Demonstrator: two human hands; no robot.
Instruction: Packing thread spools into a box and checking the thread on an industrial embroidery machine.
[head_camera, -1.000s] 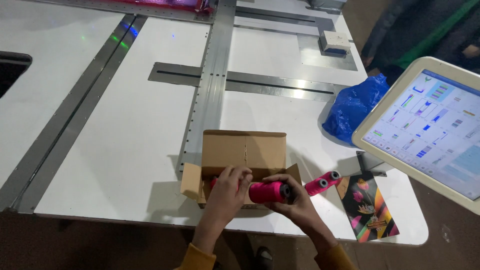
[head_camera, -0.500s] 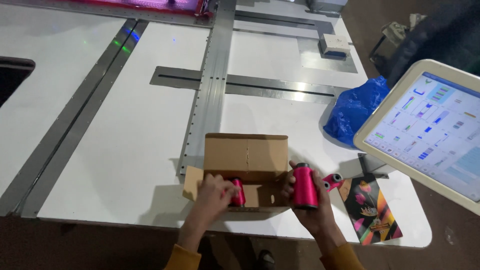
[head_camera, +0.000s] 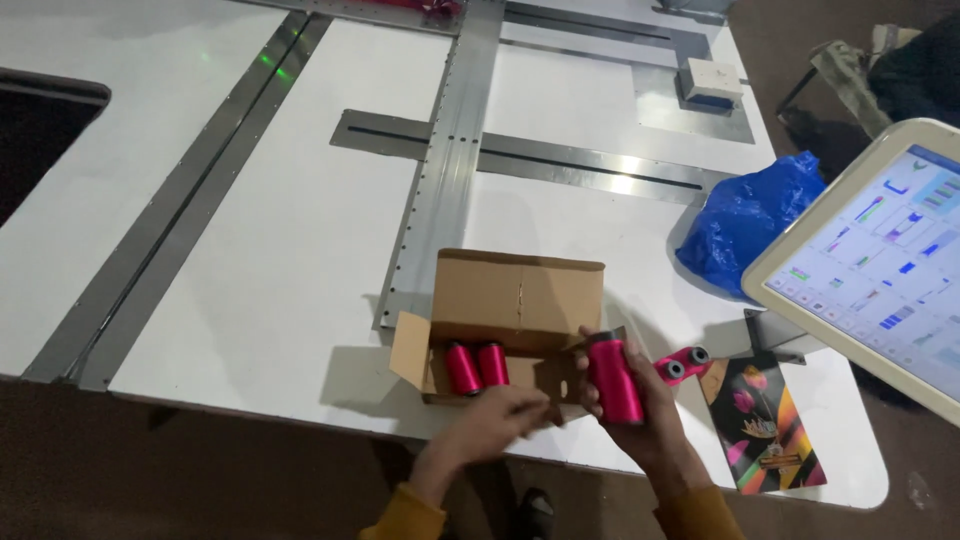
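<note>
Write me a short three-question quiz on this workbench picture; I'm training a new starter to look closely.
1. True or false: the right hand holds a pink thread spool upright.
2. How many pink spools lie inside the open cardboard box?
3. What sits right of the box, near the screen: A) a blue plastic bag, B) a green bucket, C) a red cloth?

Key: 1 true; 2 two; 3 A.

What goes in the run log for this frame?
right hand: holds pink spool upright | left hand: at cardboard box front | box: two pink spools
</note>
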